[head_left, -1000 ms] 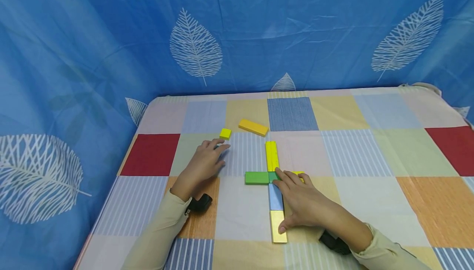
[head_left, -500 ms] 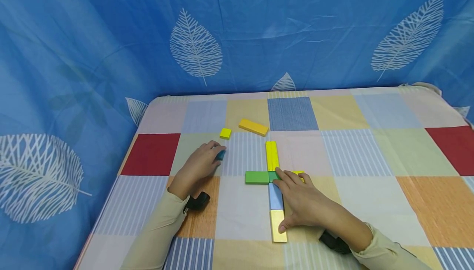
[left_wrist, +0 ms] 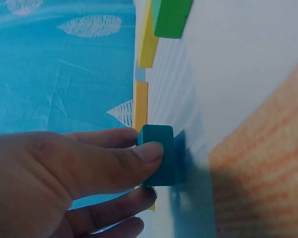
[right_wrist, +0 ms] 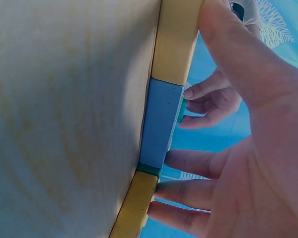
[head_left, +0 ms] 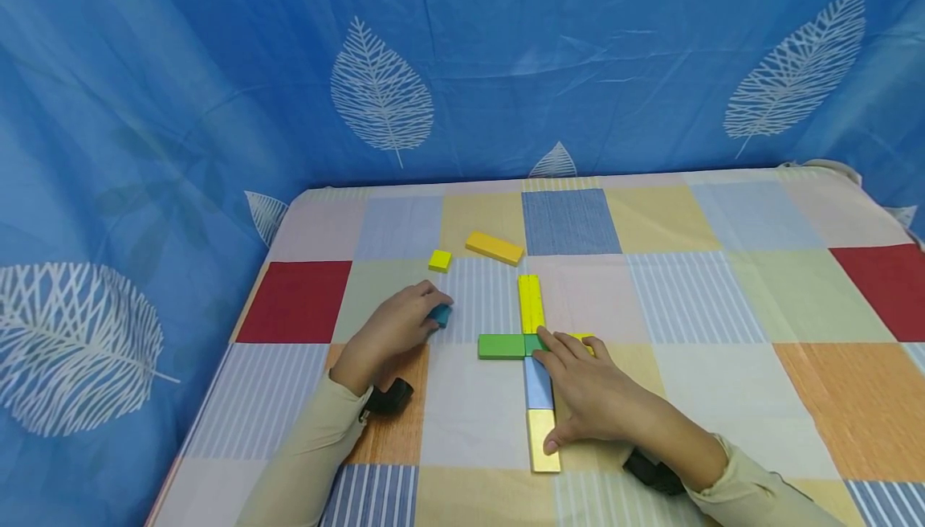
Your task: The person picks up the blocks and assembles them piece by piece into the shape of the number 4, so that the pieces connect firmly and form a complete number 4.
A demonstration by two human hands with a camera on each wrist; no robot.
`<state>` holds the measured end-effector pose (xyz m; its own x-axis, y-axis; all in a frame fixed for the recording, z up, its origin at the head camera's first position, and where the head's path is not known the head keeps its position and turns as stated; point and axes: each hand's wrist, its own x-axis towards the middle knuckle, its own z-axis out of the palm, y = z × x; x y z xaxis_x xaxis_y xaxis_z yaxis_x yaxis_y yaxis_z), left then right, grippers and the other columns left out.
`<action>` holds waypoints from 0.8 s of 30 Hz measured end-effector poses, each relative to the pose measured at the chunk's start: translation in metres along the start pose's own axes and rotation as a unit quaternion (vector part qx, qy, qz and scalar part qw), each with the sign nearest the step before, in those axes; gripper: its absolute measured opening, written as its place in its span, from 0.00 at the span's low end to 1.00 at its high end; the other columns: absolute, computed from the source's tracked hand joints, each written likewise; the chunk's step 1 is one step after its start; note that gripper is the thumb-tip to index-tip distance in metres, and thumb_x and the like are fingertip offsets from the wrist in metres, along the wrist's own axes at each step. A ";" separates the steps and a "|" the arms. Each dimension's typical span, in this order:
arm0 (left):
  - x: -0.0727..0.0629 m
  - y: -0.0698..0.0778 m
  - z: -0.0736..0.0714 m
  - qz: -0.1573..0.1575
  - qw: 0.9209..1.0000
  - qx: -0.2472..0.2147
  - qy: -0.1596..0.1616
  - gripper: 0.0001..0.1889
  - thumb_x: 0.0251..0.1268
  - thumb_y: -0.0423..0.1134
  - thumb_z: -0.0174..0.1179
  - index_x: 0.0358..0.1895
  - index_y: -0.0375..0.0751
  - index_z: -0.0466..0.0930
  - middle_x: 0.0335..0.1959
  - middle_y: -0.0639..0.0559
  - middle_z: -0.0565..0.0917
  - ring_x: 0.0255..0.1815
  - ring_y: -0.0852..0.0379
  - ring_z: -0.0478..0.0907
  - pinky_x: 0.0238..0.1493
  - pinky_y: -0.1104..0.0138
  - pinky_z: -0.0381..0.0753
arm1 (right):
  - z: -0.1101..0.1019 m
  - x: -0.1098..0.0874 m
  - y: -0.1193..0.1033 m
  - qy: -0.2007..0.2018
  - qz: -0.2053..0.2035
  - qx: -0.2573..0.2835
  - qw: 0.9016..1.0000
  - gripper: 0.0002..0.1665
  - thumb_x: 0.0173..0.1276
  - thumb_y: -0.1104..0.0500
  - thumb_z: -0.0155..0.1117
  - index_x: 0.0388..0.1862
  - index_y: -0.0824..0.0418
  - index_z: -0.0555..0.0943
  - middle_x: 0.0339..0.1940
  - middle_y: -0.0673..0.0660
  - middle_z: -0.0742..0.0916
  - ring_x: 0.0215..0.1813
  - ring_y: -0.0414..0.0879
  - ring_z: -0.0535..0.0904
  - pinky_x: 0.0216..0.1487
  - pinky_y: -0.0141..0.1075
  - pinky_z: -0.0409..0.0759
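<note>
And there it was: the left hand (head_left: 396, 322) had nudged the teal block (left_wrist: 161, 173) nearer the cross of blocks (head_left: 538, 384), its pinching grip secure, so that piece was under control, left of the cross. The right hand (head_left: 592, 390), spread wide, stayed resting there.

We wear a pale beige left sleeve (head_left: 307, 451), softly creased, in the lower left of the head view, and a matching right sleeve (head_left: 744, 480) at lower right (a thin dark line shows on it). Our left wrist camera (head_left: 389, 397) is black and blocky; our right wrist camera (head_left: 653, 473), black too.
</note>
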<state>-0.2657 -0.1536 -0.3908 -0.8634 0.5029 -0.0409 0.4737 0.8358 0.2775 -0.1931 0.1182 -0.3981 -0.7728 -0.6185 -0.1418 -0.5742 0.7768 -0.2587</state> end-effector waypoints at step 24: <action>-0.001 0.022 0.002 0.054 0.996 -0.018 -0.072 0.17 0.54 0.32 0.63 0.50 0.42 0.79 0.45 0.52 0.78 0.43 0.59 0.74 0.51 0.65 0.75 | -0.002 -0.001 0.002 -0.001 -0.008 -0.004 1.000 0.66 0.29 0.25 0.66 0.61 0.68 0.66 0.69 0.68 0.63 0.67 0.62 0.59 0.58 0.59 0.56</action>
<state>-0.2535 -0.1350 -0.3867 -0.7733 0.6172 -0.1448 0.5528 0.7683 0.3226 -0.1944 0.1206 -0.3967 -0.7633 -0.6309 -0.1390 -0.5887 0.7679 -0.2525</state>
